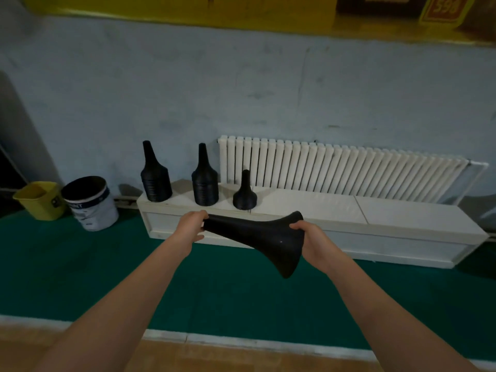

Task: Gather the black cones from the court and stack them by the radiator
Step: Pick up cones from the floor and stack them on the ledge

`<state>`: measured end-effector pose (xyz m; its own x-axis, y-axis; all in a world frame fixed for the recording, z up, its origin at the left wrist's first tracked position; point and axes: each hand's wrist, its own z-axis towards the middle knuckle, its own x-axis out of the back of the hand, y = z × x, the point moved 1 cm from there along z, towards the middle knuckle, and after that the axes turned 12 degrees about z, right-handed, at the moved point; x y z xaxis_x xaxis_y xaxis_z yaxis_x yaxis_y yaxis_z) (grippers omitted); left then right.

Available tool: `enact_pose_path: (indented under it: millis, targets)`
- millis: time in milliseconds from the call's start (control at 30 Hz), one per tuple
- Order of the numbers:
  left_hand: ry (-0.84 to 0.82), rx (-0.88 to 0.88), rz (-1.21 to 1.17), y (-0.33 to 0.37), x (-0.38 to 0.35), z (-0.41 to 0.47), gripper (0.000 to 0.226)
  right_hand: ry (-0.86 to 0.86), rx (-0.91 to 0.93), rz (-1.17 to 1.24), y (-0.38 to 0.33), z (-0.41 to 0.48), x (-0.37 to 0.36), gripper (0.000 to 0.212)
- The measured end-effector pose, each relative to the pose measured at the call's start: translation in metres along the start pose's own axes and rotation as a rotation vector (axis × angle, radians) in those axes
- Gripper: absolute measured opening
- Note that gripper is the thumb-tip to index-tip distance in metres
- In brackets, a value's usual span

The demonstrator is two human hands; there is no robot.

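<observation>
- Sitting just below the radiator [343,170], a long white desk [402,218] is carrying a tall cone stack [155,178], a second stack [204,181] and a single cone [244,193] by the radiator's left end.
- A held cone [263,237] is lying sideways in the air before the radiator.
- The left hand [190,226] is gripping its narrow tip.
- The right hand [308,237] is curling round its wide rim.

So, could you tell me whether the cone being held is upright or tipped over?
Tipped: the held cone lies sideways, left hand gripping its narrow tip, right hand its wide base.
</observation>
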<state>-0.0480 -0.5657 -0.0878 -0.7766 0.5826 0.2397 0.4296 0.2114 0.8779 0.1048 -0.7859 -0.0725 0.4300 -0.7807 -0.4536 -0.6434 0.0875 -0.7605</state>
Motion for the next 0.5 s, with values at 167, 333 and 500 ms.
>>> enact_pose_path:
  millis: [167, 333, 500]
  targets:
    - [-0.015, -0.002, 0.013, 0.028, 0.018, 0.072, 0.024, 0.026, -0.008, -0.007, -0.014, 0.071, -0.041, 0.027]
    - [-0.022, 0.011, 0.055, 0.059, 0.015, 0.149, 0.032, 0.049, -0.018, -0.006, -0.034, 0.148, -0.064, 0.023]
    - [0.002, 0.024, 0.077, 0.096, -0.003, 0.229, 0.033, 0.044, -0.007, -0.015, -0.067, 0.227, -0.077, 0.015]
